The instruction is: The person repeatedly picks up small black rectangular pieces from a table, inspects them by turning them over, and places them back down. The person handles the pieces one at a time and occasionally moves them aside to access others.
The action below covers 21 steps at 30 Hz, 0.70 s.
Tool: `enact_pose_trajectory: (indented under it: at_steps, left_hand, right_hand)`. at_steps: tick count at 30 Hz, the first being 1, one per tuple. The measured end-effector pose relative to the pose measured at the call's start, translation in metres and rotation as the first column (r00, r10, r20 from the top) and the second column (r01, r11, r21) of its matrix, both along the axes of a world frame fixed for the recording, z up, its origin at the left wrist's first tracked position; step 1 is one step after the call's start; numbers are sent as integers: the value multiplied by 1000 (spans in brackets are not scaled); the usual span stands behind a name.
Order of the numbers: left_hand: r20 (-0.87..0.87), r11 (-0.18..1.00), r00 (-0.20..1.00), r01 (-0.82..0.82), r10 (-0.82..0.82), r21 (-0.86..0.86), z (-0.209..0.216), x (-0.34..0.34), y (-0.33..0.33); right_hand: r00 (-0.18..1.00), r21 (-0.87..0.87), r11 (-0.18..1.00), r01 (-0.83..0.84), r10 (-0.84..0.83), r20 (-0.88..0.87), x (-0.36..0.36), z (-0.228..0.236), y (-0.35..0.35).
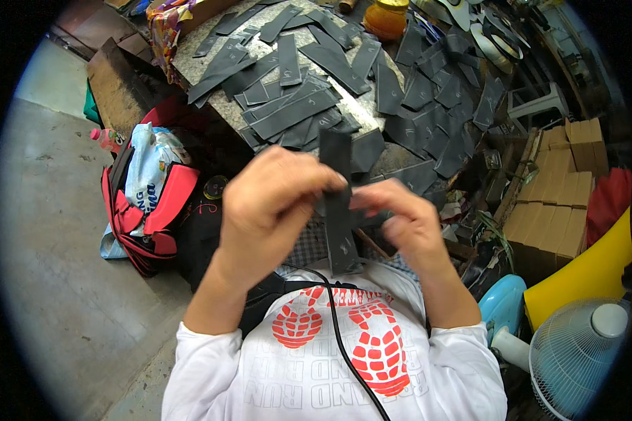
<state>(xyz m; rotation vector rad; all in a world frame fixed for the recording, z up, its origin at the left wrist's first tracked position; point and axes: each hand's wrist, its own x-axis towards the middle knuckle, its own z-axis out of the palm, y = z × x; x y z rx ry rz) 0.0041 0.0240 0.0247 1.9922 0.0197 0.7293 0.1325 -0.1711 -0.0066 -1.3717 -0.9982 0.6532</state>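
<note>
Pinches a black strip before the white shirt with the left hand; has the blurred right hand at the strip's right, cannot tell its grip. Beyond the strip, has black pieces on the surface, farther off an orange jar.

The head-worn fisheye camera looks steeply down and forward from above the wearer's white shirt, which fills the lower edge. Left hand and right hand register close, mid-frame; the tabletop lies farther off, upper centre.
</note>
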Motion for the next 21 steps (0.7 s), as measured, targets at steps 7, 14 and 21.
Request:
enact_pose_trajectory:
  at_steps: [7, 14, 21]
  left_hand:
    - [-148, 660, 980, -22, -135, -751, -34, -7, -34]
    - [-157, 617, 978, -39, -139, -786, -44, -6, -40]
    - [-240, 769, 944, 22, -227, -639, -44, -17, -45]
  right_hand:
    - [916, -199, 977, 73, -145, -375, -20, -11, 3]
    - [956, -285, 946, 155, -216, -198, -16, -15, -1]
    - [983, -311, 933, 182, -175, 51, -11, -13, -5]
